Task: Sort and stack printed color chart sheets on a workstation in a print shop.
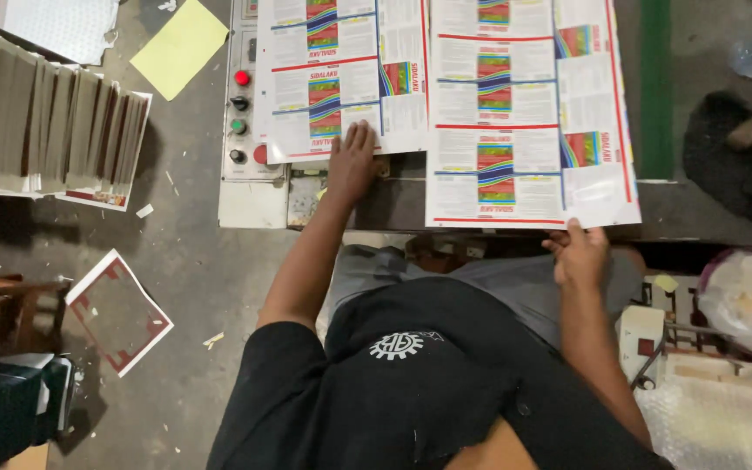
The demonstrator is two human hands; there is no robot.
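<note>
The left hand (pixel 352 161) lies flat, fingers spread, pressing the near edge of one printed label sheet (pixel 341 78) on the machine table (pixel 398 202). The right hand (pixel 578 254) pinches the near edge of a second printed sheet (pixel 528 113) just beside it, fingers curled under. A control panel (pixel 238 104) with coloured buttons sits left.

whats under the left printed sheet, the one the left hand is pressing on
The left printed sheet lies over a pale machine top; a column of control buttons shows beside it. The left hand presses its edge. What lies directly beneath is covered.
</note>
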